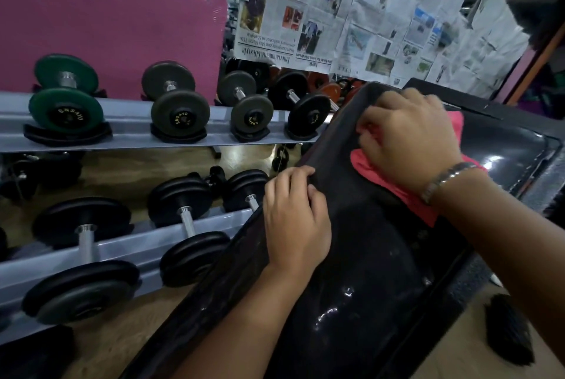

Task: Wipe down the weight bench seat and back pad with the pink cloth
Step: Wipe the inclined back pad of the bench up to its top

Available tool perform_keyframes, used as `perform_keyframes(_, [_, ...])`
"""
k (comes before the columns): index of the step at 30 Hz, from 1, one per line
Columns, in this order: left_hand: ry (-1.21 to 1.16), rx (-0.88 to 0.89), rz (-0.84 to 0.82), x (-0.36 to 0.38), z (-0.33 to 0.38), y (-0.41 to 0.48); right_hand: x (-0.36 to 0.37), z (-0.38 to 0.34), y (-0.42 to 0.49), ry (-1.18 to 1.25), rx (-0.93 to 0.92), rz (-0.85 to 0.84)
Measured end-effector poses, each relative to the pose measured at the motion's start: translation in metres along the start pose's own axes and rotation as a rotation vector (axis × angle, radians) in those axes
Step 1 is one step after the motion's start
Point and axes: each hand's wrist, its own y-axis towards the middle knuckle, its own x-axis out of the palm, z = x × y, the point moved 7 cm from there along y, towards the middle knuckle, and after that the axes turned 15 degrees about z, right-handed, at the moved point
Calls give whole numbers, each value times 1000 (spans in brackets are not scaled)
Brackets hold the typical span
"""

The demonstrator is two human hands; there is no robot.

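Beside dumbbell rack (128, 123), right hand (409, 137) bunches pink cloth (365, 163) on back pad (367, 256), left hand (293, 219) grips its edge; wiping seems partway.

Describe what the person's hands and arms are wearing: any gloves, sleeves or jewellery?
No gloves on the left hand or right hand, and no sleeves show on either forearm. A silver metal link bracelet circles the right wrist; the left wrist wears nothing.
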Motion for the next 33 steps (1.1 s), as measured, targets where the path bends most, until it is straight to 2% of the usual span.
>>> perform_keyframes(4, [-4,-3,-2,0,1,-1,-14,12,-13,88,-40,-47])
perform_keyframes(7, [-10,-2,-1,0,1,-1,-29,53,-13,11,159,72])
perform_keyframes(9, [-3,-5,-4,1,0,0,-27,65,-10,12,224,95])
perform_keyframes(13, [5,4,-14,0,0,0,-15,60,-2,192,142,-22])
perform_keyframes(17, [3,4,-8,0,0,-1,-3,89,17,52,316,28])
perform_keyframes(22, [-8,1,-12,0,0,0,7,70,29,266,203,-53])
perform_keyframes(26, [-7,-7,-12,0,-2,-1,22,79,40,152,291,-7])
perform_keyframes(31, [-21,-12,-15,0,-1,-1,25,52,45,315,128,-50])
perform_keyframes(33, [-23,-18,-16,0,-2,-1,28,58,49,288,172,-22])
